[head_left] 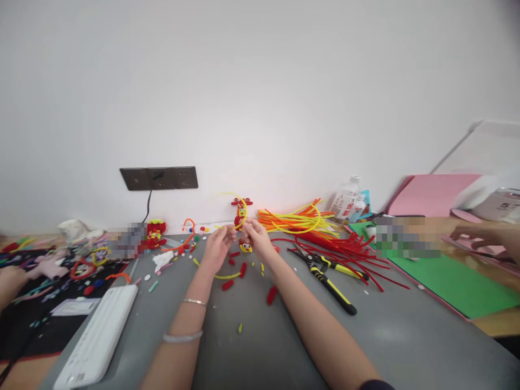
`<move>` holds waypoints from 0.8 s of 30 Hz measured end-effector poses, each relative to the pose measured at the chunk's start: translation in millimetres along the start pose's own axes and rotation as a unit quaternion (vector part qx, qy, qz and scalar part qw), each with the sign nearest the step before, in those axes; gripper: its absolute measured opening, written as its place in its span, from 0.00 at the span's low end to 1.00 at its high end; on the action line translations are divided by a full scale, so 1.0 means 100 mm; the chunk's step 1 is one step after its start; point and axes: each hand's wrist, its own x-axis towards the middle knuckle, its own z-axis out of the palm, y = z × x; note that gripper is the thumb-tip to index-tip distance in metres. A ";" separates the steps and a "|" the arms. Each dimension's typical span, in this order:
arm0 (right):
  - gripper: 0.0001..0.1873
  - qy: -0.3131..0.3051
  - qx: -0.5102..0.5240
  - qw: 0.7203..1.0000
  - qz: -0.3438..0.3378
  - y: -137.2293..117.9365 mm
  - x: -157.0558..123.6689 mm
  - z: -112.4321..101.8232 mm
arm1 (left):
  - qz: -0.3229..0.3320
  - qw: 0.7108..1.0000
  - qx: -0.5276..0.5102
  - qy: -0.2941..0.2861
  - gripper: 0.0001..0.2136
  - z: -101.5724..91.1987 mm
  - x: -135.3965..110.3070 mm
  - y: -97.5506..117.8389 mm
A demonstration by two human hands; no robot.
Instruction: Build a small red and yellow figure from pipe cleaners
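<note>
Left hand and right hand — both pinching a curved yellow stem — near the back edge of the grey table; white keyboard along its left edge.

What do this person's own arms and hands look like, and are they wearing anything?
The left hand and right hand are ungloved. Above the left wrist sits a thin, silvery bracelet, then a thicker, pale grey bangle. The right wrist has no jewellery showing; a dark sleeve just enters at the bottom edge.
</note>
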 end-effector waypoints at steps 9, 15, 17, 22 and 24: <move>0.19 -0.034 0.003 0.998 0.050 0.02 -0.07 0.00 | -0.038 0.999 0.015 -0.031 0.11 -0.02 -0.02 -0.05; 0.18 -0.084 0.014 0.992 0.088 -0.06 -0.15 -0.02 | -0.041 0.999 -0.013 0.006 0.16 -0.03 -0.04 -0.04; 0.18 -0.089 0.019 0.992 0.086 -0.09 -0.17 -0.03 | -0.053 0.998 -0.016 0.004 0.18 -0.02 -0.05 -0.03; 0.16 -0.116 0.001 0.989 0.094 -0.19 -0.19 -0.12 | -0.080 0.997 -0.009 -0.012 0.17 -0.03 -0.07 0.00; 0.14 -0.105 -0.015 0.991 0.076 -0.22 -0.18 -0.17 | -0.079 0.997 0.002 -0.016 0.14 -0.02 -0.08 0.00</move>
